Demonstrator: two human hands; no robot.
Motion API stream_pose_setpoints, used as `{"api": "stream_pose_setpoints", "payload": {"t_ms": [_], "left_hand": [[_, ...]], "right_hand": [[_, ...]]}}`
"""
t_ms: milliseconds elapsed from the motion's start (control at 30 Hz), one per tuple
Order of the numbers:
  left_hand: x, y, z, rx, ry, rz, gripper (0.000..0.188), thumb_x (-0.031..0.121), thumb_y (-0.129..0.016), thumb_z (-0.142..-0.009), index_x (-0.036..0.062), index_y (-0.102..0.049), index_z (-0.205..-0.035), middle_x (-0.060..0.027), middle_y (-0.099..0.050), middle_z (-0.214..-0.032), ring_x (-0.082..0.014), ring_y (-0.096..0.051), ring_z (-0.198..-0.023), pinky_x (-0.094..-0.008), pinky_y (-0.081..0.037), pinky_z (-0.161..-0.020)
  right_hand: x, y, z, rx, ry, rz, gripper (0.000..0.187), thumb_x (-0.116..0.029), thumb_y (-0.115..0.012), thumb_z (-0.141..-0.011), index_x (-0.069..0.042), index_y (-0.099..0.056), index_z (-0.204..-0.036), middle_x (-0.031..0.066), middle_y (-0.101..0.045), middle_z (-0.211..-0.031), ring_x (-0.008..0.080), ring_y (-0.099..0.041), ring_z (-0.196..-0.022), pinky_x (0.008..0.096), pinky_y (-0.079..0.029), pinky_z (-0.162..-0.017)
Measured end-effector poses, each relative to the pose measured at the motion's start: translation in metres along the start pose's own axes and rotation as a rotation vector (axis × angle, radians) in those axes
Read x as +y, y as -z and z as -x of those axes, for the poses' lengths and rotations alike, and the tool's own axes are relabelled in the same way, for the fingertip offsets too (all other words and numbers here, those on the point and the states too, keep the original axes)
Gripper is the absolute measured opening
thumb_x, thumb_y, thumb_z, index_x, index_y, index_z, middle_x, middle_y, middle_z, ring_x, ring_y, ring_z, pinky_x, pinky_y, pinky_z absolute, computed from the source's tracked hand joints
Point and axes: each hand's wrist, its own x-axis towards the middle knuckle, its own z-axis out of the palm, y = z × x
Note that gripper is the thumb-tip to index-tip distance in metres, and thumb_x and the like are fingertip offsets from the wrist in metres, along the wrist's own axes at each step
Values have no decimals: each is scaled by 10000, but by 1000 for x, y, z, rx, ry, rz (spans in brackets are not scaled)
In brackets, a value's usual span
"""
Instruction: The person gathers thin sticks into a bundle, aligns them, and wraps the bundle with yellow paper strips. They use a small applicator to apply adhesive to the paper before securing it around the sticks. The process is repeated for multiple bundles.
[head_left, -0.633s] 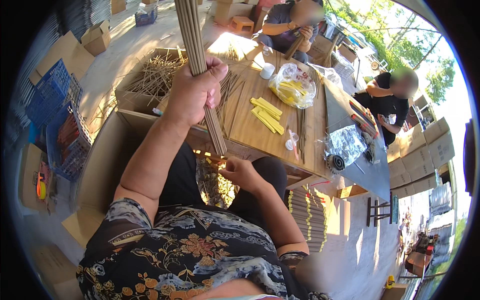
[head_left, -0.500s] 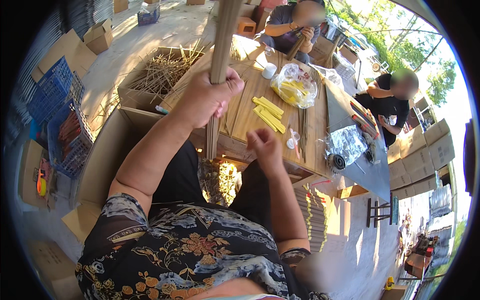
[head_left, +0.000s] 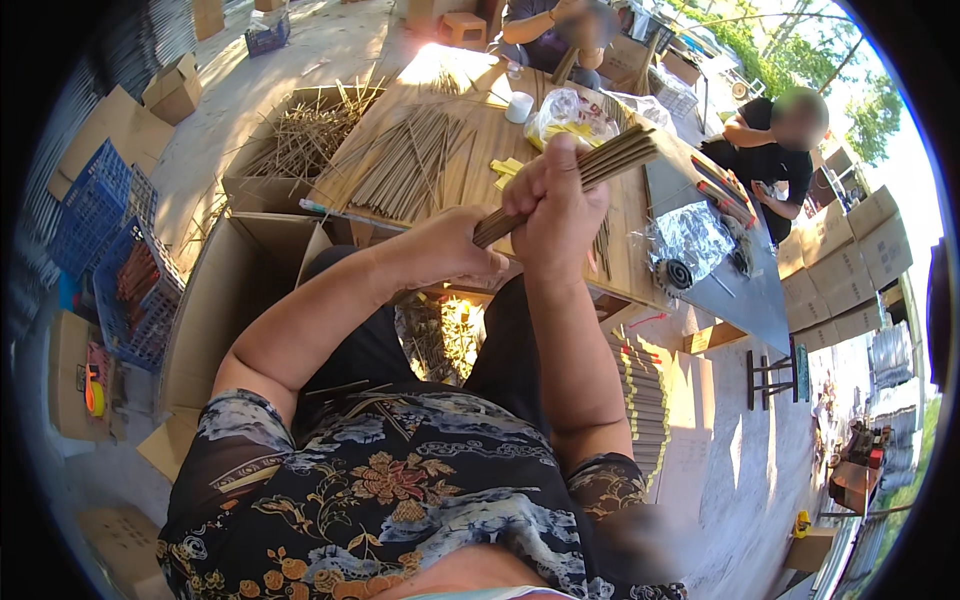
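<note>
Both my hands hold a bundle of thin brown sticks, which look like incense sticks [head_left: 622,155], slanting up to the right over the near side of the table. My right hand [head_left: 562,205] is wrapped round its middle, with the thumb up. At the lower left end my left hand [head_left: 465,247] is closed round the sticks and covers that end. Beyond my left hand, loose brown sticks [head_left: 405,160] lie spread on the wooden table [head_left: 470,115]. Yellow paper strips [head_left: 506,172] lie just behind my right hand, partly hidden by it.
A carton full of loose sticks [head_left: 310,135] stands left of the table, with an open carton [head_left: 235,290] nearer me. Blue crates [head_left: 95,205] stand further left. A clear plastic bag [head_left: 570,115] and a foil sheet [head_left: 690,240] lie on the right. Two people sit across the table.
The bundle has swung from upright in my left hand to a slant toward the right. My right hand, free before, now grips it. My left hand has come down.
</note>
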Motion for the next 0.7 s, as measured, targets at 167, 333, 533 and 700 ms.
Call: {"api": "stream_pose_setpoints", "payload": {"t_ms": [167,333,533,700], "left_hand": [[-13,-39,-1,786,-297,-537,225,199,-605,-734,41,-487,-842,-161,-568,-658,-367,-564,-607,-430,-451,-545],[-22,-32,-10,698,-254,-427,212,204,-608,-756,25,-499,-791,-173,-582,-689,-369,-576,-649,-420,-462,-567],[-29,-36,-6,485,-462,-26,191,120,-634,-754,22,-549,-894,-78,-576,-637,-239,-582,-584,-337,-449,-551],[-13,-12,6,-147,134,236,177,88,-650,-739,13,-561,-872,38,-571,-724,-125,-550,-695,-281,-442,-612]], "right_hand": [[4,2,-7,102,56,-40,289,-218,-550,-860,-97,-385,-656,-19,-342,-516,84,-343,-401,248,-318,-379],[1,4,-3,46,22,-6,229,-207,-563,-851,-80,-417,-728,-10,-371,-542,91,-395,-436,253,-374,-431],[2,4,12,-115,-162,-46,198,-203,-564,-844,-50,-443,-811,18,-436,-569,136,-473,-472,263,-452,-480],[18,26,20,-137,-358,-188,227,-231,-560,-850,-91,-419,-741,-7,-351,-498,106,-359,-381,252,-344,-359]]}}
